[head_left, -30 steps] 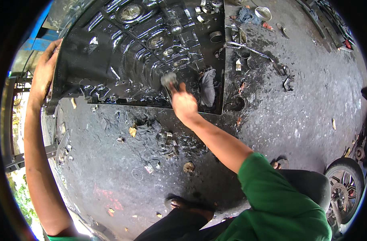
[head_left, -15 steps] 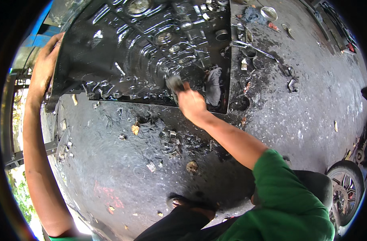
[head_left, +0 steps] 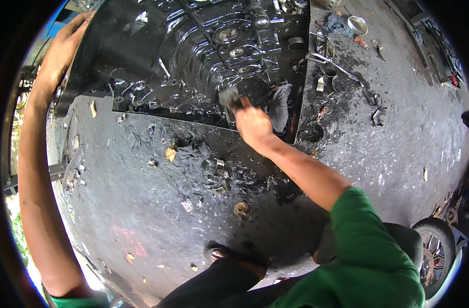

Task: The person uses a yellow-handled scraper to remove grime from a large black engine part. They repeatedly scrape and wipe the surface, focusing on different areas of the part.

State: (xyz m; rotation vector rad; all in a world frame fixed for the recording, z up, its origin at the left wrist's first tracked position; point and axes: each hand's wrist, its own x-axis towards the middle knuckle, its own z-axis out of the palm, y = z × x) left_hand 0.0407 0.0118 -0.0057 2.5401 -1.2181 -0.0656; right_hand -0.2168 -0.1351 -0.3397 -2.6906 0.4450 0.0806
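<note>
A large black metal engine casing (head_left: pixel 142 61), wet and shiny, spreads across the top, with ribs and round bosses on its face. My right hand (head_left: pixel 254 124) is closed around a brush (head_left: pixel 230 98), whose grey bristles are at the casing's lower part, blurred by motion. Just right of that hand, a dark grey rag (head_left: pixel 280 108) lies inside the lower right corner. Far left, with the arm stretched out, my left hand (head_left: pixel 65 46) grips the casing's left edge; its fingertips are partly hidden.
On the stained concrete floor (head_left: pixel 142 210) lie a dark cloth (head_left: pixel 192 152), a round rusty piece (head_left: pixel 241 208) and several small metal bits. A bluish rag (head_left: pixel 338 23) and a metal ring (head_left: pixel 357 24) lie at the upper right. A wheel (head_left: pixel 433 256) stands lower right.
The whole view has shifted, so the casing sits higher and farther right in the picture. My right hand and the brush have moved slightly left across the casing. The left hand keeps its hold.
</note>
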